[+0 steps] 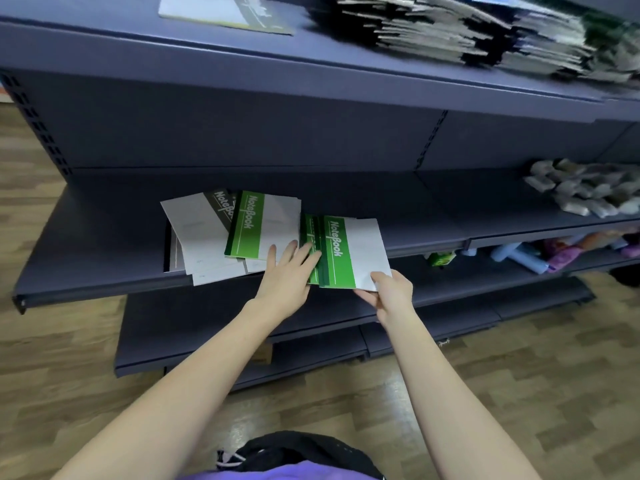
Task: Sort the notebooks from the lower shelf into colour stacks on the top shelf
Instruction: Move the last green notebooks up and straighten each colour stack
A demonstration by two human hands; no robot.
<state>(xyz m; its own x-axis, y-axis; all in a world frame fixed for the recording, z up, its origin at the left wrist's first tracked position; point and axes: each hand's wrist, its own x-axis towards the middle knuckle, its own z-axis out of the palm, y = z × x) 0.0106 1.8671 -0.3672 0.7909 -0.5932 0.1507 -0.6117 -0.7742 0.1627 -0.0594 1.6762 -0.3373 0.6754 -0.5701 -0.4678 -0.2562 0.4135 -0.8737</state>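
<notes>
On the lower shelf (104, 237) lies a loose pile of notebooks: a green-banded one (256, 223) on top, a grey-banded one (201, 220) beneath it. My right hand (389, 294) pinches the near corner of a small bundle of green notebooks (346, 252) at the shelf's front edge. My left hand (289, 271) lies flat with straight fingers, its fingertips on the bundle's left side and on the pile. The top shelf (173, 53) holds a single grey-green notebook (221, 10) at left and a large fanned stack of notebooks (467, 32) at right.
Small pale packets (581, 190) are heaped at the right end of the lower shelf. Bottles and colourful items (540, 254) sit on the shelf below. Further shelves stand underneath, above a wooden floor (519, 375).
</notes>
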